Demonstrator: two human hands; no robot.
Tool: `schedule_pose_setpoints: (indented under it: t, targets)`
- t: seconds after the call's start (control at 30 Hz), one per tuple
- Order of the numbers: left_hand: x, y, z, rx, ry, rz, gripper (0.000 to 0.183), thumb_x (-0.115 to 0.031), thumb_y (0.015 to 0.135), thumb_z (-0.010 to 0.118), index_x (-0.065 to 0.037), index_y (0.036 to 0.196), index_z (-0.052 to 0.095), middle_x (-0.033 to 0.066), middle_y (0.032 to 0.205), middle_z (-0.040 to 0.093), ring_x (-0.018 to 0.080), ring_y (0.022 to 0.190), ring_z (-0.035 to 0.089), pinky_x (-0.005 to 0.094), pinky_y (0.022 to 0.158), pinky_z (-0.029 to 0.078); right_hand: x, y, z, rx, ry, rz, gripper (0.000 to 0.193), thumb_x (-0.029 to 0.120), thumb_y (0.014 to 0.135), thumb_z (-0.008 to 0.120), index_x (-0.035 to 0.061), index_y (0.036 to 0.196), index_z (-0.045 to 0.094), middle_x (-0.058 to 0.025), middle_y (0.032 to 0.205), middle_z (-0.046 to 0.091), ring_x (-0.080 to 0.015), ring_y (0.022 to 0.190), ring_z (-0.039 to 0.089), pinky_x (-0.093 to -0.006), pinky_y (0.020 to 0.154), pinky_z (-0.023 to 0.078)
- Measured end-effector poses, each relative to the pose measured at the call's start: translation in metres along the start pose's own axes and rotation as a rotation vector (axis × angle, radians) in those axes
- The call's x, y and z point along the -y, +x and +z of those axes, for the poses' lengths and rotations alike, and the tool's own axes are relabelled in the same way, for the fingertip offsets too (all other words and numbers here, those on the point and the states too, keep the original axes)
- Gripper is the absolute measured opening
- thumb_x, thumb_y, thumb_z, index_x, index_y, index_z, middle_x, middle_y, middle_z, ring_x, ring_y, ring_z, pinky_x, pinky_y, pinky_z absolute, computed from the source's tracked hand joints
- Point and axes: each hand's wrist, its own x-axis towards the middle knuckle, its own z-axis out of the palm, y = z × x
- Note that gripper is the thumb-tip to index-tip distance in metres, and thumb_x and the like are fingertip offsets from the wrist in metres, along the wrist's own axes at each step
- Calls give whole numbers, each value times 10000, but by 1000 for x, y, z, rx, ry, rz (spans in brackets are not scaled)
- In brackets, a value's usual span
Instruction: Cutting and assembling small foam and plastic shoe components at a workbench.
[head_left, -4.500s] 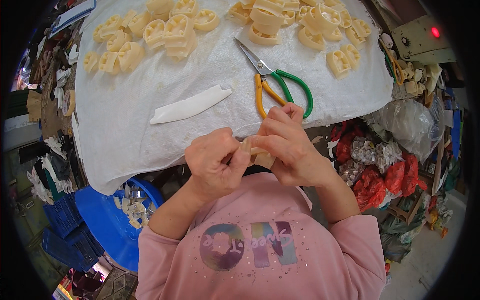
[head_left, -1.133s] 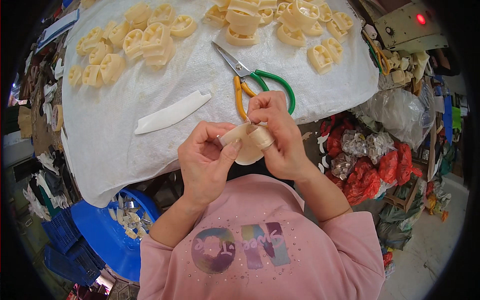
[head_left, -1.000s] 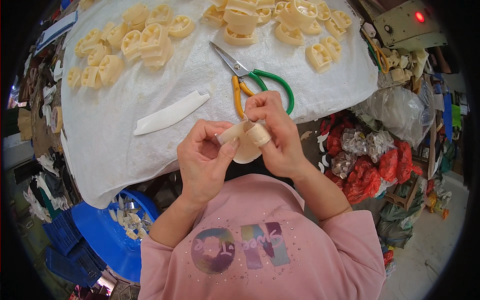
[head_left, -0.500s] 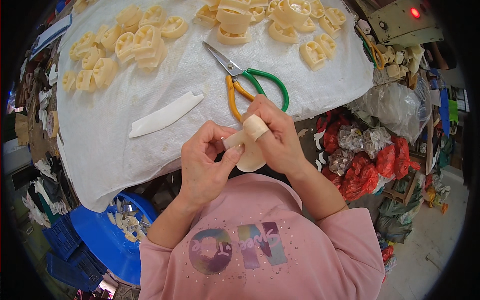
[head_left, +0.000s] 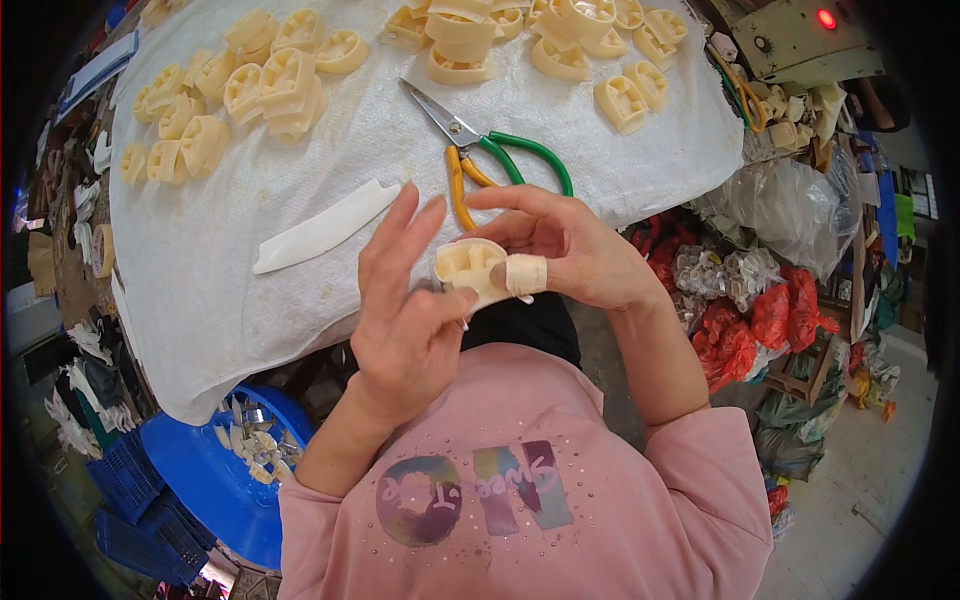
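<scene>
Since half a second ago, in the head view, the cream piece [head_left: 463, 266] has turned over between my hands, showing its hollow side instead of the smooth outside, so its inside is now exposed to me. My right hand [head_left: 590, 255] grips it between wrapped thumb and fingers; on my left hand [head_left: 400, 335] two fingers have spread away while another tip meets its lower edge, whether pinching I cannot tell. Held by the near edge of the worktop [head_left: 240, 205], it looks pale and rounded, with small ribs inside

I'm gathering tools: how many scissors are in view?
1 for certain: scissors on the white cloth. Orange and green handles beyond its right edge may be another pair, no blades visible.
</scene>
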Motion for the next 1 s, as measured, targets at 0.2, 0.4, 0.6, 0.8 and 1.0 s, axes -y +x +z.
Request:
schedule_pose_setpoints:
  t: [0.2, 0.4, 0.6, 0.8, 1.0]
  targets:
    - [5, -6, -10, 2, -241, -86, 451, -479, 816, 618, -100, 1058, 660, 216, 1370, 369, 372, 1234, 393, 404, 982, 359, -10, -1, 4, -144, -261, -466, 662, 60, 691, 760, 23, 1277, 455, -88, 1091, 607, -183, 1009, 593, -317, 878, 476]
    - [7, -11, 7, 140, -1129, -615, 755, -434, 889, 491, -50, 1432, 132, 184, 1305, 413, 277, 1109, 525, 403, 905, 449, -17, 6, 18, -136, -709, -702, 629, 67, 622, 778, 46, 1194, 516, -92, 1078, 621, -243, 888, 608, -349, 825, 475]
    - [-5, -16, 19, -134, -1150, -752, 589, -342, 898, 485, -64, 1360, 247, 145, 1086, 503, 210, 846, 564, 341, 732, 503, -36, 12, 29, -250, -577, -799, 715, 80, 597, 784, 36, 1243, 481, -101, 1090, 639, -253, 904, 611, -373, 855, 457]
    - [-7, -9, 9, -108, -1362, -818, 453, -359, 902, 483, -77, 1232, 354, 135, 994, 531, 202, 836, 567, 332, 722, 500, -46, 14, 24, -216, -527, -832, 752, 107, 598, 797, 85, 1274, 467, -88, 1073, 653, -266, 907, 609, -398, 876, 437]
    - [-3, -16, 9, -59, -1138, -782, 488, -404, 897, 480, -103, 1257, 344, 140, 894, 549, 207, 820, 576, 312, 637, 503, -37, 12, 27, -142, -680, -820, 708, 144, 609, 806, 104, 1245, 498, -72, 1101, 604, -267, 954, 525, -372, 924, 369]
